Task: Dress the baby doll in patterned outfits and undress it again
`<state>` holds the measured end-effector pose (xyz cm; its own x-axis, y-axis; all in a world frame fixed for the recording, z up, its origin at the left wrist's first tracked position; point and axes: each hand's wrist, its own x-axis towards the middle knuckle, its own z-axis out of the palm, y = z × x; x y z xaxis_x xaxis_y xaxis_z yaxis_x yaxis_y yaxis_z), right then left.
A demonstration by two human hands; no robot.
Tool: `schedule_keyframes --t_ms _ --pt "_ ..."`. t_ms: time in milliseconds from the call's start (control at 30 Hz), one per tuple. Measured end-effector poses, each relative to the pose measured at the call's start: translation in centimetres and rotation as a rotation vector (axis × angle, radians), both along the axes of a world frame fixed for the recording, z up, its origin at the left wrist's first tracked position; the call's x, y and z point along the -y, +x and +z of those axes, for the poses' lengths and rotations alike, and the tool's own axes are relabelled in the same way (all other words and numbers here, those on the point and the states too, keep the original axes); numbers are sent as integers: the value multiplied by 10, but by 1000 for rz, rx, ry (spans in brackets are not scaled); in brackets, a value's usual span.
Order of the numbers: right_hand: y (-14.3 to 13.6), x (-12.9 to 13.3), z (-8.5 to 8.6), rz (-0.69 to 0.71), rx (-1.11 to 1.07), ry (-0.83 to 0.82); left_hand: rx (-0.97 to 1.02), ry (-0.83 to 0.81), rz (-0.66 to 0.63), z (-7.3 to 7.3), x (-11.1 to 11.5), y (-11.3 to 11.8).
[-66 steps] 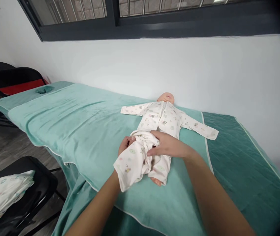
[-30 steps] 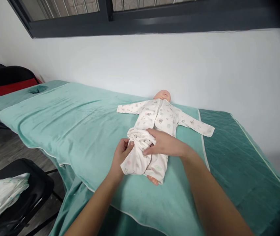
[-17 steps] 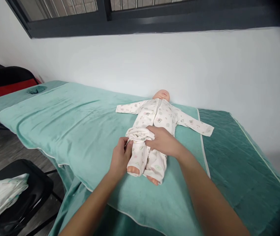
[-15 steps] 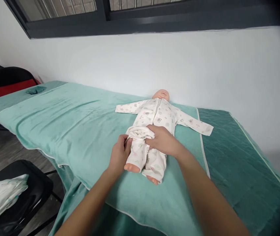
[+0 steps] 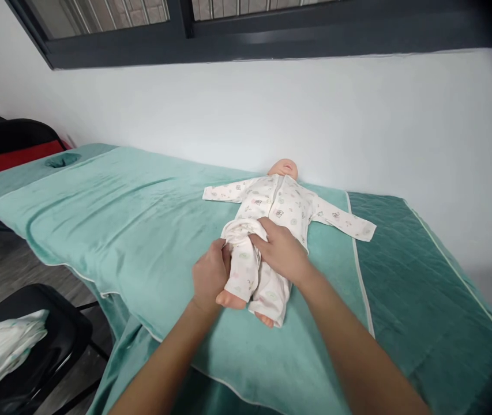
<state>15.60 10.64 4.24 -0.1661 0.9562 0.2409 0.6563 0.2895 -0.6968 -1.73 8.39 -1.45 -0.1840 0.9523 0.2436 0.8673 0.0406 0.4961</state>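
Both my hands, left [image 5: 210, 272] and right [image 5: 284, 252], pinch the bunched waist of the pants [image 5: 246, 262]; left fingertips hidden. Doll [image 5: 283, 168] lies face up on the bed [image 5: 142, 219], 2 feet showing at the cuffs. Risk: an uneven pull could twist the waistband or drag the doll. Hips obscured by folds; cloth [image 5: 6, 351] cut off at frame edge.

Looks like a training or massage rm: padded bed [image 5: 142, 202] w/ face hole [image 5: 62, 159] & green covers, doll [image 5: 283, 168] on top, blk chairs [image 5: 16, 138] nearby, barred window [image 5: 116, 11] above.
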Motion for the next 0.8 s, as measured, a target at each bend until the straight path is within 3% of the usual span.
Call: schedule_keyframes --t_ms 200,367,600,733,800 --pt "15 6 14 318 16 -178 71 -49 27 4 0 0" --pt "15 3 7 234 -5 -119 230 13 -31 3 0 -4" --pt "9 -1 -4 155 -19 -78 107 92 -68 -5 -1 -4" --pt "10 1 4 185 -63 -81 202 343 -202 -2 -1 -9" --pt "14 3 11 266 -112 -118 317 375 -296 3 -2 -14"
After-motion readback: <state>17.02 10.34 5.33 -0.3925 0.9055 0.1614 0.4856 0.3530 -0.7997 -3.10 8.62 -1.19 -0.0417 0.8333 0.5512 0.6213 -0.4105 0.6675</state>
